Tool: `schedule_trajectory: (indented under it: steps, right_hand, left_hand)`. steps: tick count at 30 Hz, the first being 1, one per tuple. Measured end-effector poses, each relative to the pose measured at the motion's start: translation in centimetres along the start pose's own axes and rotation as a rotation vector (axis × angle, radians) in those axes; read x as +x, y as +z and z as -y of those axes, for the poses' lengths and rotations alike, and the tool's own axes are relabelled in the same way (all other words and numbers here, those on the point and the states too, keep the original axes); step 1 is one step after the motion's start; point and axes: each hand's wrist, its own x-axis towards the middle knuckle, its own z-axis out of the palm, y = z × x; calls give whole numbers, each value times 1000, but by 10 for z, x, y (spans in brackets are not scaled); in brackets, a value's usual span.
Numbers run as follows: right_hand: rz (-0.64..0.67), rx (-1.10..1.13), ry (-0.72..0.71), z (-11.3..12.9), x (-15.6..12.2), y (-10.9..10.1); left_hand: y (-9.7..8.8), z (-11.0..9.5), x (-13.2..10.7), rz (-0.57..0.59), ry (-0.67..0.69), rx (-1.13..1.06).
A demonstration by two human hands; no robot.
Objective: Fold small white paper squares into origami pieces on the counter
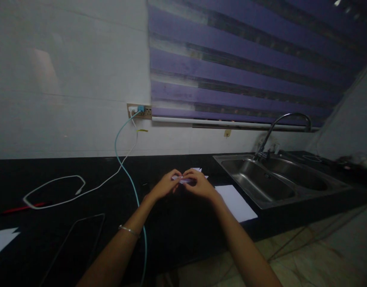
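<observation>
Both hands meet over the dark countertop (165,235), gripping one small folded piece of white paper (183,180). My left hand (167,184) pinches its left part, and a bracelet circles that wrist. From the other side my right hand (199,184) grips the paper with thumb and fingers. The fingers partly hide the paper, so its exact folds cannot be made out. Just behind my right hand show pointed white paper pieces (197,169). A flat stack or sheet of white paper (235,202) lies to the right of my right forearm.
A double steel sink (258,199) with a tall curved faucet (273,127) is at the right. White (96,187) and teal cables (126,171) run from the wall socket (140,111) across the counter. At left lie a phone-like dark slab (78,243), a red pen-like object (20,208) and more paper (2,241).
</observation>
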Motion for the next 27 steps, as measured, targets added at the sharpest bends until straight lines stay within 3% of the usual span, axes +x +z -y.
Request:
schedule_trajectory:
  steps: [7, 13, 27]
  right_hand:
    - [63, -85, -36, 2, -1, -2]
    - [64, 2, 36, 2, -2, -2]
    - [108, 102, 125, -6, -3, -3]
  left_hand:
    - [0, 1, -3, 49, -14, 32]
    - [2, -3, -4, 83, -9, -64]
    - [-4, -13, -9, 189, -85, -56]
